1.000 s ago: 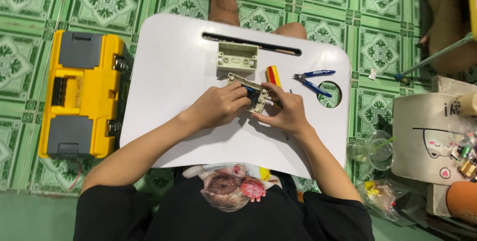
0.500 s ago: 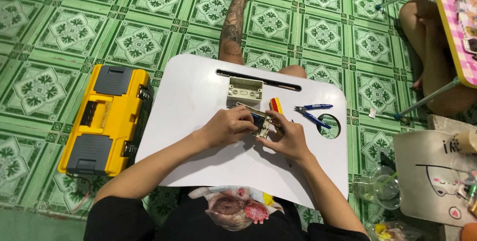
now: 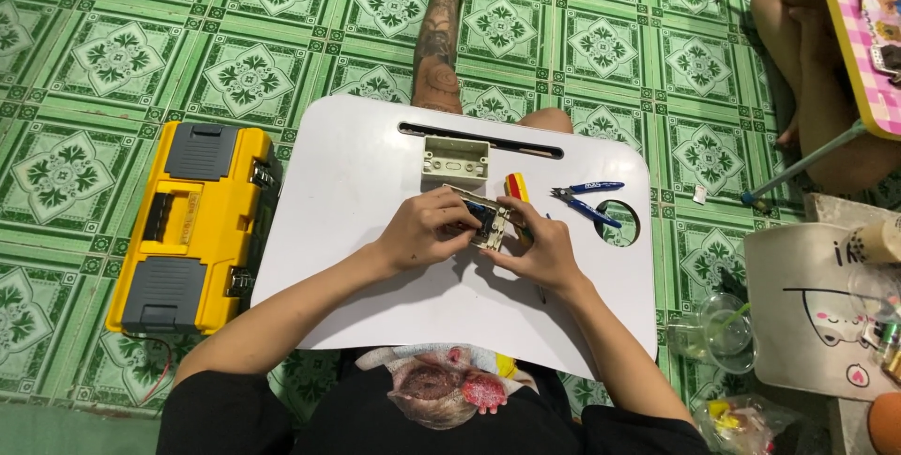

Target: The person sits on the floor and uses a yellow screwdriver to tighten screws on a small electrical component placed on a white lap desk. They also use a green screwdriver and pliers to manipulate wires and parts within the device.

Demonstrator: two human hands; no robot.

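White lap table [image 3: 375, 286] carries your work: your left hand [image 3: 427, 230] and right hand [image 3: 544, 253] both grasp a small beige switch module [image 3: 488, 222] at its centre. Just beyond lie a beige plastic box [image 3: 455, 159] and blue pliers [image 3: 587, 200]; a yellow toolbox [image 3: 192, 225] sits left.

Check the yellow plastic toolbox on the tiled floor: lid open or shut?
Shut. The yellow plastic toolbox shows its closed top, handle and grey lid compartments facing up; no interior is visible.
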